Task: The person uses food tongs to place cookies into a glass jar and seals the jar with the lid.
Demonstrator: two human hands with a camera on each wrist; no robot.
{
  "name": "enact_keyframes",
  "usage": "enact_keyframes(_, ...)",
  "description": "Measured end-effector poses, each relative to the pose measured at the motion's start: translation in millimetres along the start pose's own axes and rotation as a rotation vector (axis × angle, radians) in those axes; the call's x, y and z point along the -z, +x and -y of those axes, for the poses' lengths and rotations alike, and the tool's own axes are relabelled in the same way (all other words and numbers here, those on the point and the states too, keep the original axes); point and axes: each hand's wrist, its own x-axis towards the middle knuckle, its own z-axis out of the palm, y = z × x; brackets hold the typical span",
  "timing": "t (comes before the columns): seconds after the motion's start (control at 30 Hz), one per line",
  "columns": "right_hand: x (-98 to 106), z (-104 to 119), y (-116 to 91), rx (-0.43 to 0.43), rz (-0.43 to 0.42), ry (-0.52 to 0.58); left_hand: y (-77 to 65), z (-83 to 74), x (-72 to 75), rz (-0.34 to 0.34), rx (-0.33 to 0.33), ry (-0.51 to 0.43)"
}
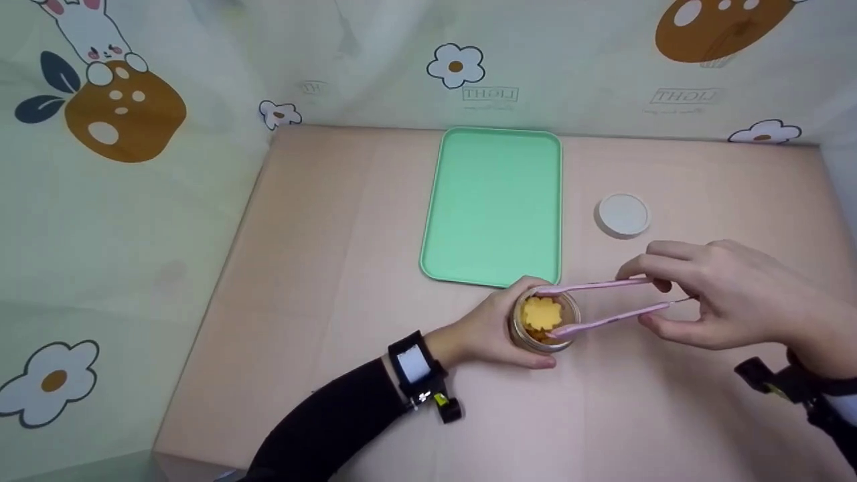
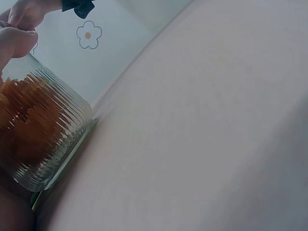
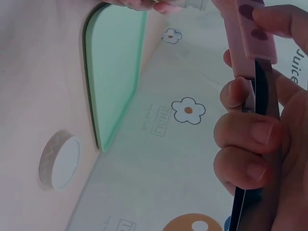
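Note:
My left hand grips a ribbed glass jar around its side. Inside, brownish-orange pieces show through the glass. At the jar's mouth lies a yellow, scallop-edged piece, perhaps a biscuit. My right hand holds a pair of pink tongs with metal inner strips, fingers and thumb on the two arms. The tongs' arms are spread, their tips at the jar's mouth on either side of the yellow piece. Whether the tips touch it, I cannot tell.
A green tray lies behind the jar on the pinkish table. To its right rests a round white lid. Patterned curtain hangs along the table's back and left edges.

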Motion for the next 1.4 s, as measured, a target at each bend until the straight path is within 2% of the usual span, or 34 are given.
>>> enact_keyframes(0.17,3.1,-1.5,2.5,-0.016,-0.041,0.02,-0.5,-0.5,0.7,-0.004,-0.008,0.032)
enact_keyframes(0.37,5.9,-1.9,8.7,-0.011,-0.049,0.035,-1.0,-1.5,0.5,-0.005,0.002,0.047)
enact_keyframes(0.53,6.4,-3.5,11.0,0.003,-0.062,0.054,-1.0,0.7,-0.1,0.0,-0.032,0.04)
enact_keyframes(0.6,7.2,-4.8,11.6,-0.012,-0.073,0.049,-1.1,1.2,0.0,-0.003,-0.039,0.046)
enact_keyframes(0.83,3.6,-15.5,24.1,-0.151,-0.132,0.001,-0.9,0.7,0.6,-0.004,-0.031,0.025)
enact_keyframes(1.0,-17.0,-28.1,43.6,-0.305,-0.158,0.023,-1.6,-6.1,0.7,-0.006,-0.011,0.013)
enact_keyframes(1.2,-59.3,-47.8,68.1,-0.493,-0.159,0.09,-1.9,-19.0,1.7,0.001,0.012,0.007)
enact_keyframes(1.4,-99.7,-67.9,85.4,-0.586,-0.106,0.129,-0.7,-7.1,-0.2,0.005,0.016,0.01)
